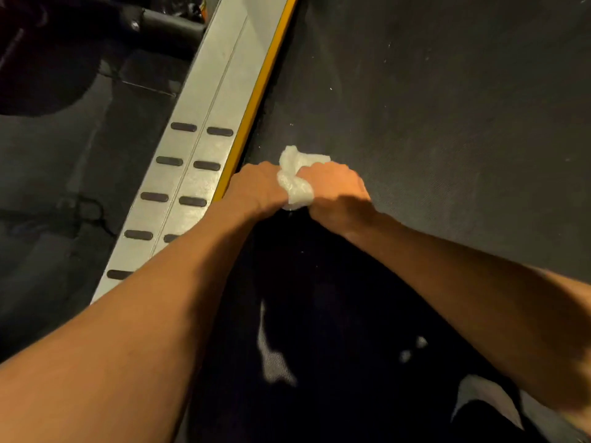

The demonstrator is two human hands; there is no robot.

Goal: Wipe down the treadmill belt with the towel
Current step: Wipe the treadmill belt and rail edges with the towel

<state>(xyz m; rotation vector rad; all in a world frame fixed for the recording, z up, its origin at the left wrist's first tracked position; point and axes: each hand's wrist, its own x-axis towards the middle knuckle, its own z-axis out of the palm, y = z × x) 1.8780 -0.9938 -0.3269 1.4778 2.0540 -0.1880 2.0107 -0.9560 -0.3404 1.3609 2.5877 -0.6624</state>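
While both fists clamp it, towel (295,177) sits bunched between left hand (259,190) and right hand (335,190), on belt (431,123) near left edge.

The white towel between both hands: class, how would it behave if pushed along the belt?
Probably floppy: the towel is crumpled into folds between the left hand and right hand. Likely light, as it bunches small. It may drag rather than slide on the textured belt.

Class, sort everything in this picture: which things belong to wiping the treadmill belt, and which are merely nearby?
Belong to the job: towel, treadmill belt, left hand and right hand, both gripping the towel.

Merely nearby: silver side rail, yellow edge strip, dark floor.
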